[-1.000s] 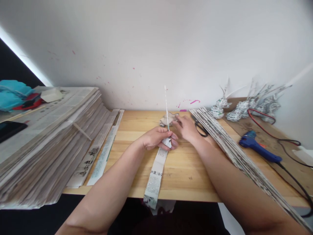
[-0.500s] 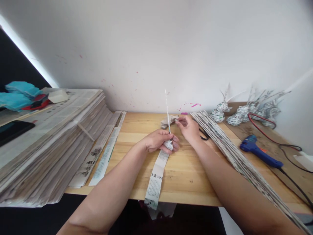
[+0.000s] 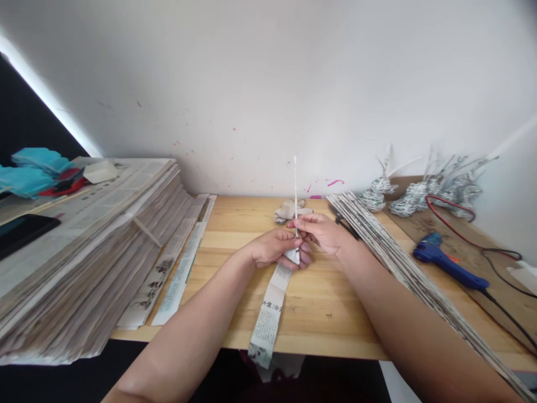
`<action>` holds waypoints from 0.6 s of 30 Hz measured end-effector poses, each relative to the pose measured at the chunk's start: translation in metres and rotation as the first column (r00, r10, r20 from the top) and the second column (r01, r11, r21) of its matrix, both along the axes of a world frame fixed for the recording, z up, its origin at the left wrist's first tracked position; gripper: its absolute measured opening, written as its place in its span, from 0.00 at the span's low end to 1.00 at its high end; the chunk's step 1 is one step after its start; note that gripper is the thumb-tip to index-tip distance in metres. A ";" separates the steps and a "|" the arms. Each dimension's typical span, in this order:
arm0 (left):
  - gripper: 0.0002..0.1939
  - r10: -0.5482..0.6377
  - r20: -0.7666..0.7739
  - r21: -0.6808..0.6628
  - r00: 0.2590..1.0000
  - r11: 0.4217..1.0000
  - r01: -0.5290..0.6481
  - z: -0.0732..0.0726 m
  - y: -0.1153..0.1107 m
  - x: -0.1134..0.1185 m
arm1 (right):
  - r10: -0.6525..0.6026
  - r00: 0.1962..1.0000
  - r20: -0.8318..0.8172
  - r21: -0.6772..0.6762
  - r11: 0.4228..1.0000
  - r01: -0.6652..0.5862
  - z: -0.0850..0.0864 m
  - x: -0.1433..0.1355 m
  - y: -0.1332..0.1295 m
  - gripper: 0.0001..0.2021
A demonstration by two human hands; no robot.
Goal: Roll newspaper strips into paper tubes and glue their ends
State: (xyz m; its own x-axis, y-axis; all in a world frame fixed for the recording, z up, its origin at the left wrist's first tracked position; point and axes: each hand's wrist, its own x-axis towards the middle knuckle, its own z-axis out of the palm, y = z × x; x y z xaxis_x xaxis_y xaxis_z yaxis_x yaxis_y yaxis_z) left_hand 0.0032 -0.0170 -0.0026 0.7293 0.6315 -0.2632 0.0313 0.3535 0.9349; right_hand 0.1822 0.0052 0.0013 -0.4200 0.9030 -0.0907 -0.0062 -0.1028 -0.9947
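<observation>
Upright between my hands stands a thin rolled newspaper stick (image 3: pixel 296 184). Low down, where a newspaper strip (image 3: pixel 268 319) wraps around it, my left hand (image 3: pixel 279 249) is closed on the stick and the folded paper. Just above, the fingers of my right hand (image 3: pixel 321 230) pinch the stick. From under my left hand the strip's loose end runs down across the table and hangs over the front edge. A crumpled beige cloth (image 3: pixel 286 211) lies right behind my hands.
At left is a tall newspaper stack (image 3: pixel 138 224) with a phone (image 3: pixel 29 229) on it; cut strips (image 3: pixel 184 268) lie beside it. On the right are rolled paper sticks (image 3: pixel 403 268), black-handled scissors (image 3: pixel 348 228), a blue glue gun (image 3: pixel 451 266) and woven paper figures (image 3: pixel 406 198).
My right hand has come from the cloth to the stick and now pinches it above my left hand. The stick stands straighter. The view has shifted slightly.
</observation>
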 end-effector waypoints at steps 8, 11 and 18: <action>0.22 -0.021 -0.014 0.017 1.000 1.000 0.021 0.002 -0.003 0.002 | -0.135 0.990 -0.045 -0.042 0.990 0.133 0.006 -0.005 -0.002 0.17; 0.22 -0.011 -0.013 0.019 1.000 1.000 0.012 0.001 -0.003 0.002 | -0.002 0.998 -0.062 -0.027 1.000 0.001 0.004 0.000 -0.001 0.18; 0.21 -0.054 -0.005 0.014 0.999 0.998 0.054 0.000 -0.004 0.004 | -0.128 0.988 -0.086 -0.034 0.991 0.126 0.000 -0.002 0.002 0.18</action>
